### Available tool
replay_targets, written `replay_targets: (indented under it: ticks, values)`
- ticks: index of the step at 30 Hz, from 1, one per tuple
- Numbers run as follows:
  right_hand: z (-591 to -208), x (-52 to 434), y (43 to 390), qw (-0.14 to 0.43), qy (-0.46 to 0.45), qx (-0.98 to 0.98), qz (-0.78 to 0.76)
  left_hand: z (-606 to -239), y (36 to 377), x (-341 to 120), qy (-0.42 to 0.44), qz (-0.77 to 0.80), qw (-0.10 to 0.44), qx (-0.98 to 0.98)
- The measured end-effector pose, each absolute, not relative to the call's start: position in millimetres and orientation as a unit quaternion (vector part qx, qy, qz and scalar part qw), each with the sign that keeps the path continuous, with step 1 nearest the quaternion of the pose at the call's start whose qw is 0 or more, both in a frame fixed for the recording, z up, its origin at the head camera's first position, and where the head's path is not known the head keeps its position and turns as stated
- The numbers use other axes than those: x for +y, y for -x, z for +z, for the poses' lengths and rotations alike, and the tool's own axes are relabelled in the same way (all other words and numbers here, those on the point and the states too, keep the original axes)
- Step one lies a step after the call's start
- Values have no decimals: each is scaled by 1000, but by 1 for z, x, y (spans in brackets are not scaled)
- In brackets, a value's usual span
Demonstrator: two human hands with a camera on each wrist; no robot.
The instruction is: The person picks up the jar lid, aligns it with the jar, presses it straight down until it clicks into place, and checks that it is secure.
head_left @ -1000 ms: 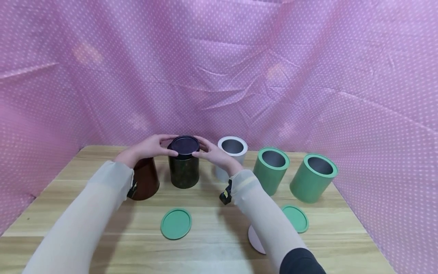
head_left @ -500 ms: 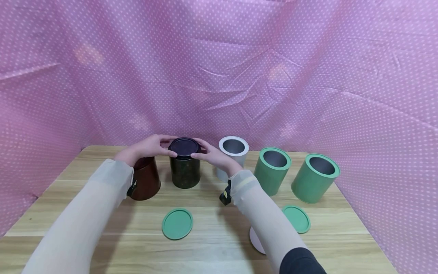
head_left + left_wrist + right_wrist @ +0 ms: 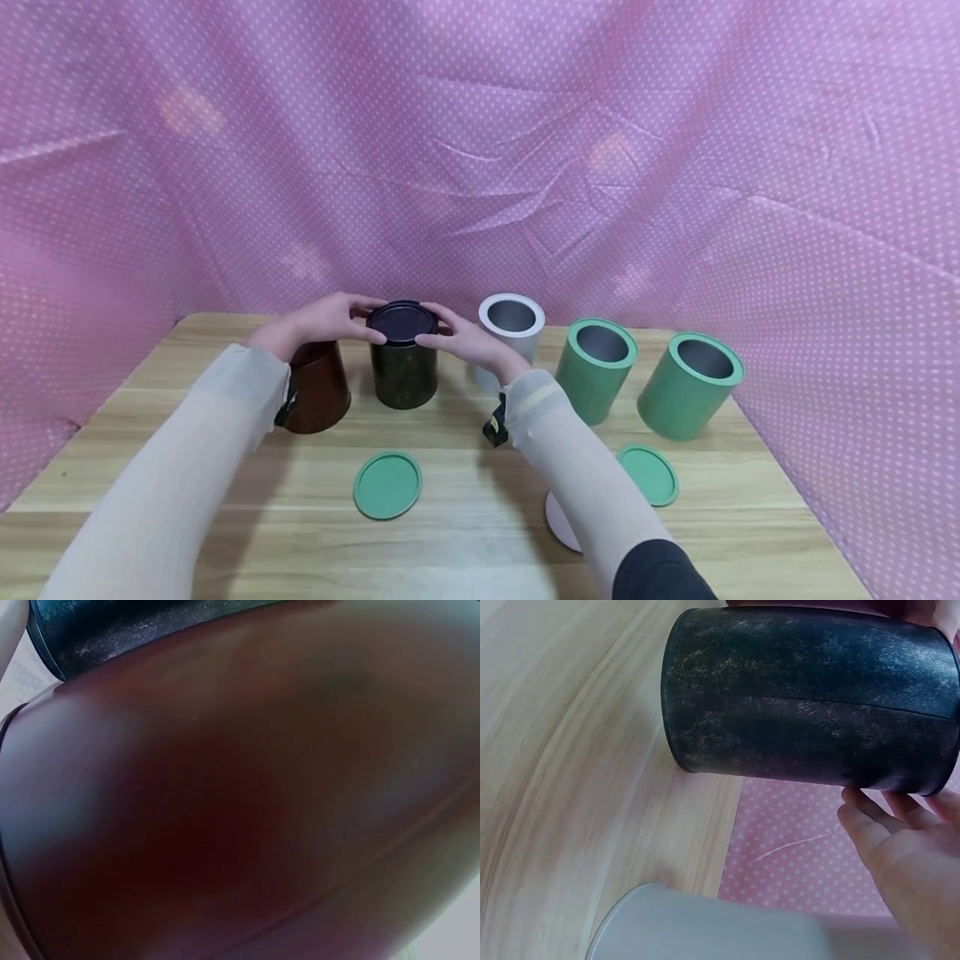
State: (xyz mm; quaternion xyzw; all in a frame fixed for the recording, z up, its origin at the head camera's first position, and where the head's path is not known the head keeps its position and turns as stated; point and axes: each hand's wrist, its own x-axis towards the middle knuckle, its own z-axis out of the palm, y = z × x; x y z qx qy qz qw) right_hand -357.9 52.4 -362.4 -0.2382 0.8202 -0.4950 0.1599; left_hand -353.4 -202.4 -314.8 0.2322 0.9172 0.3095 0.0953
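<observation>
A dark speckled can (image 3: 405,379) stands upright at the back middle of the wooden table (image 3: 465,550). A dark purple lid (image 3: 402,320) lies on its mouth. My left hand (image 3: 358,320) grips the lid's left rim with thumb and curled fingers, and my right hand (image 3: 444,330) grips the right rim the same way. In the right wrist view the dark can (image 3: 810,697) lies across the top, with my right fingers (image 3: 889,825) at its lidded end. The left wrist view is filled by a brown can (image 3: 240,810).
The brown can (image 3: 318,390) stands just left of the dark one. To its right stand an open white can (image 3: 512,321) and two open green cans (image 3: 598,371) (image 3: 688,387). Two green lids (image 3: 387,485) (image 3: 649,475) and a pale lid (image 3: 558,523) lie near the front. Pink dotted cloth (image 3: 675,167) walls the table.
Both hands have stayed on the lid's rim. The lid looks set a little lower on the dark can; nothing else has moved.
</observation>
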Motion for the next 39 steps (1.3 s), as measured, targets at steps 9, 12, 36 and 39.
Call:
replay_targets:
  ticks: [9, 12, 36, 39]
  values:
    - [-362, 55, 352, 164, 240, 824, -487, -316, 345, -199, -226, 300, 101, 921]
    - [-362, 55, 353, 166, 236, 826, -484, -316, 345, -200, -224, 303, 106, 920]
    - [-345, 49, 352, 163, 186, 873, -420, -314, 345, -202, -215, 284, 124, 926]
    - [-346, 49, 350, 166, 188, 875, -414, -316, 345, -202, -213, 277, 126, 928]
